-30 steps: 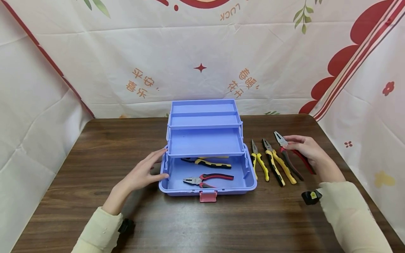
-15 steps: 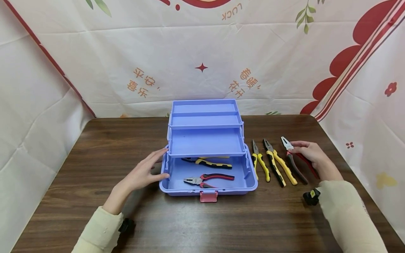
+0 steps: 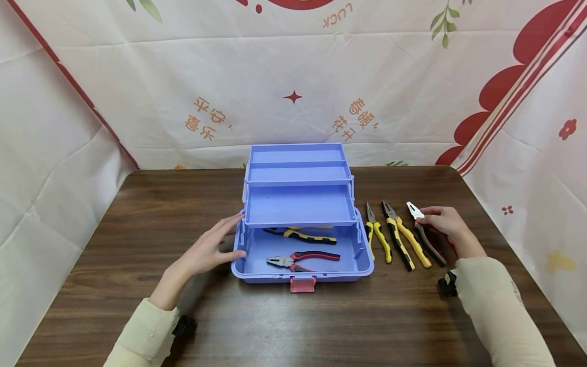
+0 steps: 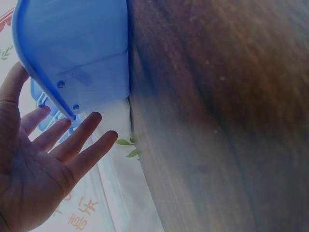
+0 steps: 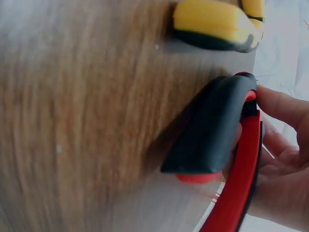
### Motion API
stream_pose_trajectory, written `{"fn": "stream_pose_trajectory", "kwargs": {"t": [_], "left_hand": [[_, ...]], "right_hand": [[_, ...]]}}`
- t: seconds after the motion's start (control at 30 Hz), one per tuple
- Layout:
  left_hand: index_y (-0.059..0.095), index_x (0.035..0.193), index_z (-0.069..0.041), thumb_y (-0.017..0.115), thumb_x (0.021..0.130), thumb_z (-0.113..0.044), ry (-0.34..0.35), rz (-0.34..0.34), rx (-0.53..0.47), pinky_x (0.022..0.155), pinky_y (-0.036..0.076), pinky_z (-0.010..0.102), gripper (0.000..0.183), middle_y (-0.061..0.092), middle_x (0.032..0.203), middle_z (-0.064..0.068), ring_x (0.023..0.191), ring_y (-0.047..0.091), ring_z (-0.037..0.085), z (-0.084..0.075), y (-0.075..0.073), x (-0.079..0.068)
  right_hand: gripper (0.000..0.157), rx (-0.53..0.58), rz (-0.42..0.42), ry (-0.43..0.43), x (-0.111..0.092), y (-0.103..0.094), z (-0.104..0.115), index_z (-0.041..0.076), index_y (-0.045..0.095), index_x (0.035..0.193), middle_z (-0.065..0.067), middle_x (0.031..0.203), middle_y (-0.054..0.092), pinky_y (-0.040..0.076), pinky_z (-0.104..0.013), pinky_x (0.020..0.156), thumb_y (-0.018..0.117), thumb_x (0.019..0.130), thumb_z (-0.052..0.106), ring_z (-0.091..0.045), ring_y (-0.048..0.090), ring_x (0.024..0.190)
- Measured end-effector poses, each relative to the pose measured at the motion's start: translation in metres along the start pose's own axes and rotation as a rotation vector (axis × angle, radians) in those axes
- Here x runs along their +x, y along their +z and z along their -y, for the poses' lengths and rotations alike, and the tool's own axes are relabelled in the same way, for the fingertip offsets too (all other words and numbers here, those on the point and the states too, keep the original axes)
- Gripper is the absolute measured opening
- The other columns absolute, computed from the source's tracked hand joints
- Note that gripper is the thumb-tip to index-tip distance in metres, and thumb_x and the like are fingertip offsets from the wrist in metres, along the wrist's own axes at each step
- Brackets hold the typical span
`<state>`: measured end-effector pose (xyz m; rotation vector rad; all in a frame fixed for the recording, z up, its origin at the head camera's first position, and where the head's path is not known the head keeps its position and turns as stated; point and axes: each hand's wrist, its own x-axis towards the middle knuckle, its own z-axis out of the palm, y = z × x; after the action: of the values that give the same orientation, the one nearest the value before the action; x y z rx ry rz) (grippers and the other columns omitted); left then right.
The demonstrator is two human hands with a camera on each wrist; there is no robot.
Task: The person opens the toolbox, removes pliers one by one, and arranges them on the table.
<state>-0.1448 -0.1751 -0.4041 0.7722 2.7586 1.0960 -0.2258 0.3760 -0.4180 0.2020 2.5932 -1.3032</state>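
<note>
At the right of the head view, my right hand (image 3: pixel 447 227) pinches a pair of red and black pliers (image 3: pixel 429 239) near the pivot. Its silvery nose points away from me; in the right wrist view the red handle (image 5: pixel 244 169) passes close to the palm. My left hand (image 3: pixel 208 250) has its fingers spread, fingertips at the left rim of a blue toolbox (image 3: pixel 302 279). Inside that box lie red and black pliers (image 3: pixel 302 259) and yellow and black pliers (image 3: pixel 309 237), the latter partly hidden under the raised trays (image 3: pixel 300 204).
Between the toolbox and my right hand, yellow long-nose pliers (image 3: pixel 378 234) and yellow and black combination pliers (image 3: pixel 403 237) lie on the brown wooden table (image 3: pixel 367 321). A pink latch (image 3: pixel 302 284) hangs at the box front. A printed white cloth (image 3: pixel 293 61) stands behind.
My right hand has shifted a little right and toward me, and the red and black pliers it holds came along. The left hand stays at the toolbox rim.
</note>
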Motion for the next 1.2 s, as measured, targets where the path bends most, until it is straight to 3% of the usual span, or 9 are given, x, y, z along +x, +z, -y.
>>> {"fn": "stream_pose_trajectory", "kwargs": {"t": [0.13, 0.27, 0.43, 0.57, 0.7, 0.83, 0.93, 1.03, 1.2], "left_hand": [[0.027, 0.144, -0.012, 0.069, 0.080, -0.036, 0.003, 0.001, -0.005, 0.088, 0.042, 0.050, 0.081, 0.027, 0.145, 0.013, 0.118, 0.045, 0.031, -0.001, -0.001, 0.000], [0.027, 0.144, -0.012, 0.069, 0.080, -0.037, 0.008, -0.002, -0.004, 0.088, 0.042, 0.050, 0.081, 0.028, 0.144, 0.013, 0.117, 0.046, 0.031, 0.000, 0.000, 0.000], [0.027, 0.144, -0.013, 0.069, 0.080, -0.037, 0.004, -0.003, 0.000, 0.091, 0.039, 0.050, 0.080, 0.029, 0.144, 0.012, 0.117, 0.047, 0.030, -0.001, -0.001, 0.000], [0.027, 0.144, -0.012, 0.069, 0.081, -0.036, 0.001, 0.001, -0.002, 0.090, 0.040, 0.051, 0.080, 0.028, 0.145, 0.013, 0.117, 0.046, 0.031, -0.001, -0.001, 0.001], [0.027, 0.144, -0.012, 0.069, 0.081, -0.037, -0.002, 0.007, -0.003, 0.091, 0.040, 0.051, 0.080, 0.027, 0.145, 0.013, 0.118, 0.046, 0.031, -0.001, -0.001, 0.001], [0.027, 0.144, -0.012, 0.069, 0.081, -0.036, 0.004, 0.003, -0.001, 0.091, 0.039, 0.051, 0.079, 0.027, 0.145, 0.013, 0.118, 0.045, 0.032, -0.001, -0.001, 0.000], [0.027, 0.144, -0.012, 0.069, 0.081, -0.036, 0.003, 0.001, 0.001, 0.091, 0.039, 0.052, 0.079, 0.028, 0.145, 0.013, 0.118, 0.045, 0.033, -0.001, -0.001, 0.000], [0.027, 0.144, -0.012, 0.069, 0.081, -0.036, 0.003, -0.001, -0.002, 0.091, 0.039, 0.052, 0.079, 0.028, 0.144, 0.014, 0.117, 0.046, 0.033, 0.000, 0.000, 0.000], [0.027, 0.144, -0.012, 0.069, 0.081, -0.036, 0.010, -0.001, -0.027, 0.085, 0.044, 0.050, 0.080, 0.027, 0.145, 0.013, 0.117, 0.046, 0.033, 0.001, 0.000, 0.001]], "right_hand": [[0.054, -0.105, 0.017, 0.008, 0.000, -0.001, 0.001, -0.016, 0.042, 0.125, -0.025, 0.109, 0.054, 0.048, -0.034, 0.075, 0.059, 0.087, 0.019, -0.020, 0.054, 0.090], [0.056, -0.217, 0.008, 0.014, -0.003, -0.002, 0.005, -0.015, 0.044, 0.124, -0.036, 0.124, 0.039, 0.038, -0.050, 0.086, 0.058, 0.087, 0.025, -0.043, 0.041, 0.107], [0.052, -0.296, -0.016, -0.006, -0.005, -0.001, 0.009, -0.014, 0.049, 0.119, -0.036, 0.118, 0.045, 0.038, -0.053, 0.084, 0.059, 0.085, 0.024, -0.044, 0.043, 0.103], [0.048, -0.299, -0.012, -0.008, -0.004, -0.002, 0.011, -0.013, 0.052, 0.116, -0.034, 0.116, 0.047, 0.038, -0.050, 0.081, 0.061, 0.084, 0.022, -0.041, 0.043, 0.099], [0.048, -0.311, -0.062, -0.018, -0.006, -0.001, 0.017, -0.009, 0.054, 0.116, -0.032, 0.115, 0.049, 0.037, -0.052, 0.082, 0.062, 0.084, 0.026, -0.043, 0.043, 0.103], [0.051, -0.309, -0.137, -0.098, -0.017, 0.002, 0.042, -0.002, 0.054, 0.121, -0.028, 0.117, 0.051, 0.043, -0.051, 0.076, 0.058, 0.088, 0.036, -0.041, 0.048, 0.101], [0.054, -0.254, -0.128, -0.185, -0.026, 0.008, 0.072, 0.002, 0.054, 0.124, -0.023, 0.119, 0.053, 0.046, -0.043, 0.068, 0.056, 0.088, 0.043, -0.034, 0.052, 0.093], [0.051, -0.178, -0.061, -0.292, -0.035, 0.018, 0.106, 0.006, 0.055, 0.124, -0.016, 0.118, 0.056, 0.046, -0.033, 0.070, 0.058, 0.087, 0.042, -0.024, 0.054, 0.093], [0.041, -0.065, 0.139, -0.548, -0.042, 0.043, 0.160, 0.001, 0.055, 0.123, -0.015, 0.114, 0.059, 0.048, -0.025, 0.078, 0.060, 0.090, 0.023, -0.019, 0.058, 0.098]]}}
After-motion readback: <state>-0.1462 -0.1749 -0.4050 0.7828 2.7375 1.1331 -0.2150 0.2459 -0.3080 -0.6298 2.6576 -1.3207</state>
